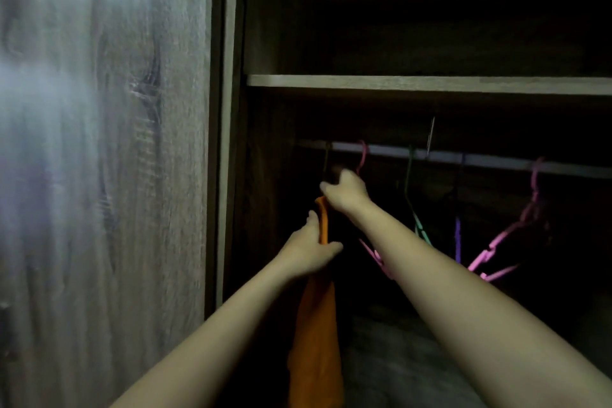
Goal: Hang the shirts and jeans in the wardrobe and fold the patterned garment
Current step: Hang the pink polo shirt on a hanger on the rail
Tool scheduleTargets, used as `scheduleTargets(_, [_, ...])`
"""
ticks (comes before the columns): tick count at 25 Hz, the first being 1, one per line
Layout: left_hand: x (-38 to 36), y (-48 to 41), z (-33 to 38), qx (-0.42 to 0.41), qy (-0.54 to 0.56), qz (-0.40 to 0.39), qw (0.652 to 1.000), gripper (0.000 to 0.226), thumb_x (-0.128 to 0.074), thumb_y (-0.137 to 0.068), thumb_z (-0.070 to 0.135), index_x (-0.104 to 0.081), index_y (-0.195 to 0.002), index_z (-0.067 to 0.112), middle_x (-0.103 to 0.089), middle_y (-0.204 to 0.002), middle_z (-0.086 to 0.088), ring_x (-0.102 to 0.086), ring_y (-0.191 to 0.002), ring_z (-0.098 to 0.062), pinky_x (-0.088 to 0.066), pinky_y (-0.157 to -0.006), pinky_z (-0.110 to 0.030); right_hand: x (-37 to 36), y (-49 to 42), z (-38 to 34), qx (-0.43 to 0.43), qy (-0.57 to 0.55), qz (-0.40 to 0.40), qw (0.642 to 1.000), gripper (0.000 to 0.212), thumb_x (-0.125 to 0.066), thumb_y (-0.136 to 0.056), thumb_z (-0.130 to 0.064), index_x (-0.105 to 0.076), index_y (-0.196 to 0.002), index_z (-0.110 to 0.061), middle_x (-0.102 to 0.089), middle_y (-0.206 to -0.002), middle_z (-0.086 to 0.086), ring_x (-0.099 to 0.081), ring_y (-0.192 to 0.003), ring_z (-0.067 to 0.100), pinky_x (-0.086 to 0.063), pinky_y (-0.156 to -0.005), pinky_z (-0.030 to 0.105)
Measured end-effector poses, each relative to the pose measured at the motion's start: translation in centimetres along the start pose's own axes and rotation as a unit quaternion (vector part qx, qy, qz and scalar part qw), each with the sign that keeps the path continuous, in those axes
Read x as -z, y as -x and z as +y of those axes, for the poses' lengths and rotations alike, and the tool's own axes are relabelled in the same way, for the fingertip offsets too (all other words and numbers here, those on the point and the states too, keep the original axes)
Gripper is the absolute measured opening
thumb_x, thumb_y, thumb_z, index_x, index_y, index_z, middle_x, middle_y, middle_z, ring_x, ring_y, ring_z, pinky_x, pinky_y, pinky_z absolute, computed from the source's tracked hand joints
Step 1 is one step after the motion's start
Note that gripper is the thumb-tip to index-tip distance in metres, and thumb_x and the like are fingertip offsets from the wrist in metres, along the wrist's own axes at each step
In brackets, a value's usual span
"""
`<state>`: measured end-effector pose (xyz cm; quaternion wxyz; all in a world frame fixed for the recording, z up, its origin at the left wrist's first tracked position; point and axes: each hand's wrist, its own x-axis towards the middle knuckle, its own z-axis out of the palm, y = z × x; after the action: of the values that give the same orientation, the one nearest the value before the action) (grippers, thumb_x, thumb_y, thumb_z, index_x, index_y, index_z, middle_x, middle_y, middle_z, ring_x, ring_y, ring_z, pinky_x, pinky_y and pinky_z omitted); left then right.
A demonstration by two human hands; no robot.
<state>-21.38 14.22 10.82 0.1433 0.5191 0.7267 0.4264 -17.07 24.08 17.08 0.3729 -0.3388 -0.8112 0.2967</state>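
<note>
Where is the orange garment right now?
Head view, lower centre: the orange garment hangs under the rail, far left, gripped by the left hand, right hand at its top.

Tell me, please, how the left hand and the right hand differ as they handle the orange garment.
The right hand is higher, just under the rail; the left hand sits lower. The right hand grips the top end of the orange garment; the left hand wraps round it further down. Both have a closed grip on the same garment.
</note>
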Motion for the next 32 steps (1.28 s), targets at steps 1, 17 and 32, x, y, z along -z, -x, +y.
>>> scheduleTargets(1, [0.6,1.1,-0.4,-0.012,0.0,0.009,1.0,0.08,-0.052,-0.093,0.03,0.001,-0.15,0.014,-0.059,-0.116,-0.005,-0.06,-0.092,-0.011,-0.046,-0.081,-0.018,-0.1,1.2,-0.6,0.056,-0.011,0.046,0.997,0.036,-0.054,-0.089,-0.012,-0.054,-0.125,-0.008,-0.061,-0.121,0.01,-0.058,-0.113,0.022,-0.043,-0.091,0.024])
scheduleTargets(17, [14.6,38.2,-35.0,0.203,-0.31,0.135,0.919,0.058,-0.038,-0.086,0.04,-0.061,-0.118,-0.003,-0.062,-0.123,-0.019,-0.063,-0.108,-0.033,-0.039,-0.098,-0.031,-32.4,26.8,-4.7,0.249,-0.044,-0.277,0.927,0.034,-0.067,-0.082,-0.011,-0.061,-0.113,0.001,-0.066,-0.11,0.017,-0.063,-0.101,0.026,-0.041,-0.091,0.022])
scheduleTargets(32, [18.6,45.7,-46.5,0.19,-0.503,0.155,0.829,0.058,-0.009,-0.099,0.044,-0.025,-0.144,0.011,-0.032,-0.145,-0.003,0.008,-0.146,-0.015,-0.006,-0.114,-0.037,-54.0,27.3,-11.7,0.117,0.272,-0.432,0.852,0.057,-0.065,-0.079,-0.029,-0.047,-0.127,-0.002,-0.052,-0.13,0.022,-0.053,-0.119,0.034,-0.046,-0.093,0.033])
